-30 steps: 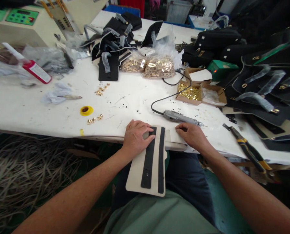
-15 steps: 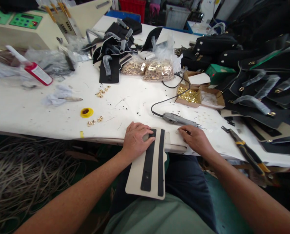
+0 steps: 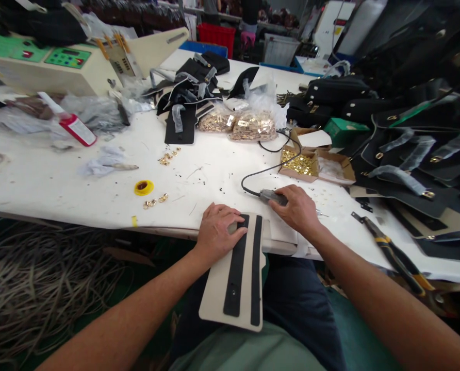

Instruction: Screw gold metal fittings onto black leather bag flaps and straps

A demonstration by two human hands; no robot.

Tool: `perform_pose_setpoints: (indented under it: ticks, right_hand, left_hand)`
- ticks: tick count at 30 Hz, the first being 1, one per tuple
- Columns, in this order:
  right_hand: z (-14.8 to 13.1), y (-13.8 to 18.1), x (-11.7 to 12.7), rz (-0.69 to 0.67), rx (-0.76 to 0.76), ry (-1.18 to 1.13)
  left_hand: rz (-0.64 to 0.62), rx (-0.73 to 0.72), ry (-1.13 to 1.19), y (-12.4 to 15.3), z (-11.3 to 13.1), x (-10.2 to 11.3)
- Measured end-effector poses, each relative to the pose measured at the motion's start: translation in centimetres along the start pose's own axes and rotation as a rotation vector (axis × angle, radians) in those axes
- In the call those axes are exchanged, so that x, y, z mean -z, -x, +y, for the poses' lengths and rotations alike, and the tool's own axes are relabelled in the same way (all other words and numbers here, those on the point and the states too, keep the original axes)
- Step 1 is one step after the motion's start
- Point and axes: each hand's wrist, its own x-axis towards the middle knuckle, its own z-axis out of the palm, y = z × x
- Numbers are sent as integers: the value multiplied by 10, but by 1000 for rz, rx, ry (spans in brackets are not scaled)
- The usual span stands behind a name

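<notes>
My left hand [image 3: 219,232] grips the upper left of a beige bag panel [image 3: 214,293], thumb lying across it. Two black strips run along the panel; the left strip [image 3: 234,278] has a small metal-ringed hole near its lower end. The panel's far end rests at the table edge and its near end reaches toward my lap. My right hand [image 3: 296,208] is over a grey electric screwdriver [image 3: 267,195] lying on the table, with fingers closed round its body. The screwdriver's bit [image 3: 321,213] shows beyond the hand, pointing right.
Beyond the screwdriver stand cardboard boxes [image 3: 314,178] with gold fittings. Pliers [image 3: 396,255] and black bag pieces [image 3: 408,170] lie right. Left are a yellow tape roll [image 3: 143,187], gold clasps [image 3: 156,201] and a red bottle [image 3: 77,129]. Bagged metal parts [image 3: 253,126] sit behind.
My right hand has moved up and slightly left, from the table edge onto the screwdriver. My left hand still holds the panel. The view has tilted up slightly.
</notes>
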Motion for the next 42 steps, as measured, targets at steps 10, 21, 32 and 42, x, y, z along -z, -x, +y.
perform_pose_setpoints:
  ticks: [10, 21, 32, 42]
  right_hand:
    - [10, 18, 12, 180, 129, -150]
    - [26, 61, 8, -150, 155, -192]
    - [22, 55, 28, -443, 5, -261]
    - [18, 55, 29, -394, 221, -26]
  left_hand:
    - [-1, 6, 2, 1, -2, -2]
    - [14, 7, 9, 1, -1, -3]
    - [12, 3, 14, 2, -1, -2]
    - [-6, 15, 3, 1, 1, -1]
